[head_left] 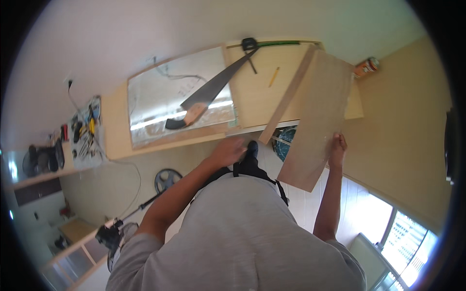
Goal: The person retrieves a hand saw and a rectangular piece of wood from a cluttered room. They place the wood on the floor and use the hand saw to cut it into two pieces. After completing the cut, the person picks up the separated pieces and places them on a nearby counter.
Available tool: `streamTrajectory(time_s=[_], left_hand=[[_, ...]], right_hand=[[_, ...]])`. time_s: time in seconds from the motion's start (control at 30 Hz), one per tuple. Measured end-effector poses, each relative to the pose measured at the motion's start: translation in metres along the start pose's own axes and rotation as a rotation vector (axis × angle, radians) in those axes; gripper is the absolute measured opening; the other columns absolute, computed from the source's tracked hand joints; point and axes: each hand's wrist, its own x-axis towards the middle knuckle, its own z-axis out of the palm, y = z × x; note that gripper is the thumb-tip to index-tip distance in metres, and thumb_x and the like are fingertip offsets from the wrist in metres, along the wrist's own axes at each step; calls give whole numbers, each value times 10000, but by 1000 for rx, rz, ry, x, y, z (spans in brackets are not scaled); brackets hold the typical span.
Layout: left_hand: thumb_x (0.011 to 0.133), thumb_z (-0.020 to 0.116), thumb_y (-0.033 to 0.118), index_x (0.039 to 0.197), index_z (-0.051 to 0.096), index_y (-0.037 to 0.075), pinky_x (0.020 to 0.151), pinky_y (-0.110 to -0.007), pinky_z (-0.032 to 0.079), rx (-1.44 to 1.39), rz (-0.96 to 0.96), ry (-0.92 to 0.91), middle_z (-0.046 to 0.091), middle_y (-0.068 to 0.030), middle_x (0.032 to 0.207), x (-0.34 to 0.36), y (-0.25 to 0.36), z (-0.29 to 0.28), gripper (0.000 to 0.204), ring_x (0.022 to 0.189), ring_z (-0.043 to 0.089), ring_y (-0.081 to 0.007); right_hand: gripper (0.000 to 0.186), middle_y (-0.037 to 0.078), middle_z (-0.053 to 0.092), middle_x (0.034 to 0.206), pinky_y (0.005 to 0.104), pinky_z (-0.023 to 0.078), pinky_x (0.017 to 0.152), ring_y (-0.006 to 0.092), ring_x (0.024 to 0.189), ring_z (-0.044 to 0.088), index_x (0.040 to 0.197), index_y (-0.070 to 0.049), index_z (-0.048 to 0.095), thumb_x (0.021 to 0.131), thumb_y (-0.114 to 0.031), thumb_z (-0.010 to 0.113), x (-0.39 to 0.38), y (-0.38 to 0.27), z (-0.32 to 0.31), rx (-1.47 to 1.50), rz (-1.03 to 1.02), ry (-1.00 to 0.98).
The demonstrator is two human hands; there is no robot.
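A long, thin wooden board (318, 111) slants out over the near edge of the worktop on the right. My right hand (338, 148) is closed on the board's right edge, near its lower half. In front of my body hangs my left hand (228, 151), slightly blurred, its fingers loosely apart and nothing visible in them. It is just short of the worktop edge. A narrow wood strip (290, 94) lies just left of the board, its near end sticking out past the edge. On a reflective silvery sheet (160, 99) rests a hand saw (213, 82) with a wood-and-black handle.
A yellow pencil (274, 76), a black tape measure (249, 44) and an orange can (366, 67) are on the worktop (252, 104). Assorted tools (87, 131) and a dark fan (42, 159) stand left. Below, a round blue-green object (286, 143) shows beside the board.
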Motion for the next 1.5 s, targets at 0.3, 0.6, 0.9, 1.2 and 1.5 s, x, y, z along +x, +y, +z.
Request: streamTrajectory(time_s=[0.3, 0.6, 0.9, 1.2, 1.5], left_hand=[[914, 808, 173, 1502, 471, 28, 888, -521, 581, 35, 10, 233, 571, -226, 1293, 126, 89, 39, 693, 1141, 653, -429], [924, 681, 65, 1514, 484, 43, 857, -482, 595, 58, -95, 241, 573, -187, 1241, 153, 86, 52, 622, 1108, 665, -377], [870, 719, 30, 1537, 478, 18, 872, -454, 603, 60, -149, 228, 591, -204, 1280, 146, 83, 37, 709, 1125, 672, -377], [801, 754, -28, 1564, 395, -15, 904, -547, 591, -338, -246, 204, 497, -291, 1358, 133, 101, -6, 844, 1094, 681, -493], [806, 726, -37, 1551, 430, 57, 886, -564, 570, -317, -139, 278, 494, -244, 1309, 20, 68, -82, 807, 1062, 675, -500]], right_hand=[[283, 29, 693, 1145, 335, 511, 981, 152, 1059, 618, 1213, -42, 683, 1141, -302, 596, 24, 47, -5, 192, 18, 35], [328, 83, 710, 1243, 394, 542, 1033, 209, 1156, 660, 1358, -16, 629, 1155, -263, 558, 33, 72, -12, 292, 140, -28], [438, 150, 657, 1433, 439, 501, 1152, 295, 1307, 637, 1477, 5, 552, 1155, -291, 547, 34, 49, 21, 389, 228, 6], [462, 177, 631, 1470, 470, 501, 1169, 315, 1341, 619, 1494, 26, 522, 1151, -283, 546, 17, 42, 27, 503, 252, -65], [458, 170, 622, 1469, 467, 482, 1178, 311, 1337, 609, 1499, 24, 514, 1147, -268, 540, 19, 61, 41, 473, 190, 11]])
